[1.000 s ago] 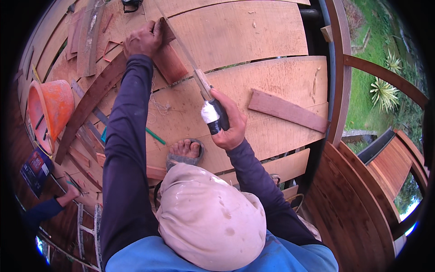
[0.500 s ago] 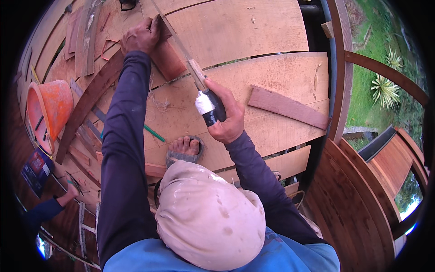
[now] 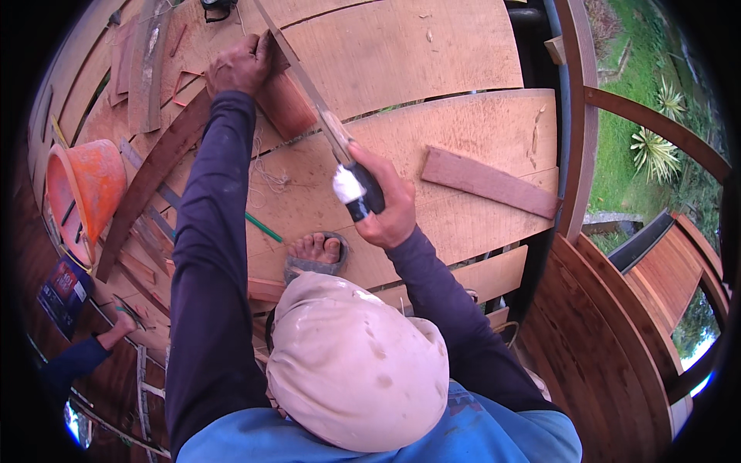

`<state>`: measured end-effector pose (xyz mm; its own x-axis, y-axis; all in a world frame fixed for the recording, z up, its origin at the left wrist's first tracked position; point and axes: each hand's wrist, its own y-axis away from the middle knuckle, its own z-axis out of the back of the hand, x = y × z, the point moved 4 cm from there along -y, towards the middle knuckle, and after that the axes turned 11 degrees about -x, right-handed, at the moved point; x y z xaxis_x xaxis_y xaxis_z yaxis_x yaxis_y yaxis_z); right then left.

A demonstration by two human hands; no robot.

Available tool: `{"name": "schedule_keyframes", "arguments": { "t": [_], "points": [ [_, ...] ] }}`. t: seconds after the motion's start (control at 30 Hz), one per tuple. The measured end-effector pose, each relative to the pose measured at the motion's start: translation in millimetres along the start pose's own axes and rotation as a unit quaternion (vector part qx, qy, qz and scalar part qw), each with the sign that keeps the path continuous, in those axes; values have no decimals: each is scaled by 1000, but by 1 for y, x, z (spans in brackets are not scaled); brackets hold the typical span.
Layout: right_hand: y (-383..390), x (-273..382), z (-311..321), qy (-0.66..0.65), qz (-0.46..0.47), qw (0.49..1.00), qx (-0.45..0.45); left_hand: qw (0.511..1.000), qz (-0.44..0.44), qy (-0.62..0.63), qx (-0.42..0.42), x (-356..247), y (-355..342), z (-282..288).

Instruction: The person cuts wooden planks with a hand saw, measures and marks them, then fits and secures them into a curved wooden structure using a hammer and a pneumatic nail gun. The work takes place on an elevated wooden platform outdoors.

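Note:
My right hand [image 3: 397,202] is closed around the grip of a handsaw [image 3: 307,86]. Black and white wrapping covers part of that grip. The long, narrow blade slants up and to the left, beside a reddish-brown wood block [image 3: 287,106]. At the upper left, my left hand [image 3: 236,68] is closed over the top of the wood, close to the blade, with its fingers curled down. A curved brown timber [image 3: 158,170] runs from beneath that hand toward the lower left. Where the blade's teeth meet the wood cannot be made out.
A loose reddish plank [image 3: 492,182] lies on the slatted boards at right. An orange bucket [image 3: 104,181] sits tipped at left, near scrap wood. A green stick [image 3: 263,227] lies near my sandalled foot [image 3: 315,251]. Railing [image 3: 575,116] borders the right; another person's foot [image 3: 120,324] shows lower left.
My right hand and the saw have drawn back slightly toward my body. My left hand stays on the wood in the same place.

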<state>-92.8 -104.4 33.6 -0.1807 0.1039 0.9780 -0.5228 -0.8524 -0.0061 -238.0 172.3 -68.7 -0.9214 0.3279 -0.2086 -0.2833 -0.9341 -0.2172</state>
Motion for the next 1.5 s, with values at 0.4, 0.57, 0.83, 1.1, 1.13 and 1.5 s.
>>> {"name": "schedule_keyframes", "arguments": {
  "t": [0.4, 0.57, 0.83, 1.1, 1.13, 1.5],
  "points": [
    [-4, 3, 2, -1, -23, 1000, 5, 1000, -2, -8, -5, 1, 0, 0],
    [19, 8, 17, 13, 14, 1000, -16, 999, 10, -32, 9, -3, 1, 5],
    [-2, 3, 1, 12, -26, 1000, 10, 1000, -9, -14, -4, 2, -1, 2],
    [-42, 3, -20, 14, -32, 999, 15, 999, -28, 6, -15, -2, 1, -1],
    [-45, 2, -25, 21, -42, 999, 28, 999, -32, 10, -23, -1, 2, -1],
    [-25, 10, -10, 7, -50, 999, -1, 1000, -6, 10, -15, -6, 1, 5]
  ]
}}
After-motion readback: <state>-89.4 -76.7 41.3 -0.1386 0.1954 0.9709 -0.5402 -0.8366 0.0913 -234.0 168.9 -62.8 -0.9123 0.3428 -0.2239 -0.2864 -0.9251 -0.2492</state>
